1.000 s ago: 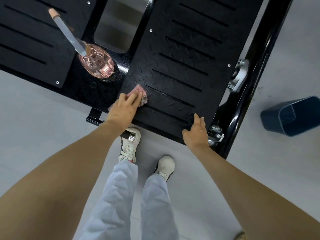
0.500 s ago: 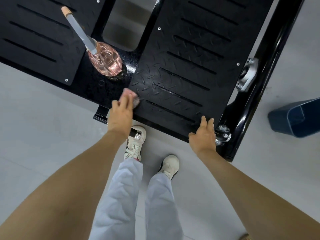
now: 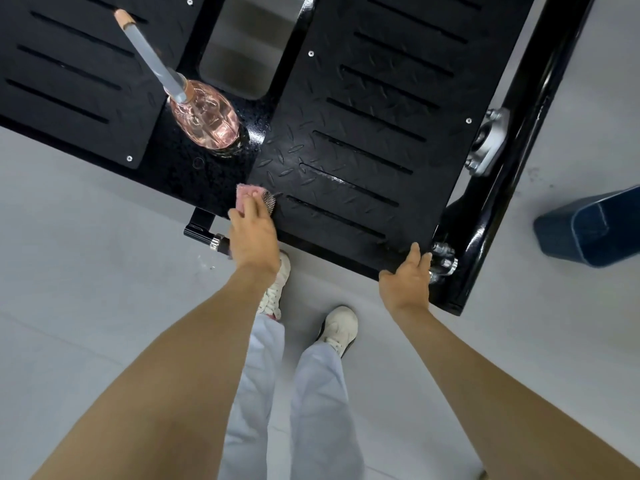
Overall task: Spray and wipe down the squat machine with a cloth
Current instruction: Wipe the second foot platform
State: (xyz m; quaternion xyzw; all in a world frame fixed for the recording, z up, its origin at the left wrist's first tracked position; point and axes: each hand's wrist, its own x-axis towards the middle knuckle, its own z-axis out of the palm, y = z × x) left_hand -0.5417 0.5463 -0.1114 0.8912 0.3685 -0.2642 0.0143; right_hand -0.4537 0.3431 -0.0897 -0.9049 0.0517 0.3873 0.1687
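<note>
The squat machine's black diamond-plate footplate [image 3: 374, 109] fills the upper view. My left hand [image 3: 254, 233] presses a pink cloth [image 3: 246, 192] flat against the plate's near edge, fingers straight over it; most of the cloth is hidden under the hand. My right hand [image 3: 407, 282] rests with straight fingers on the plate's near right corner, next to silver bolts [image 3: 443, 261]. A clear pink spray bottle [image 3: 206, 114] with a long grey nozzle stands on the plate, beyond the left hand.
A black frame rail [image 3: 540, 109] with a silver bearing [image 3: 488, 140] runs along the right side. A dark blue bin [image 3: 595, 225] sits on the grey floor to the right. My white shoes [image 3: 337, 329] stand just below the plate's edge. A black peg [image 3: 204, 233] sticks out left of the hand.
My left hand has slid the cloth back toward the plate's near edge, so less cloth shows. My right hand stays on the corner. The view has shifted slightly.
</note>
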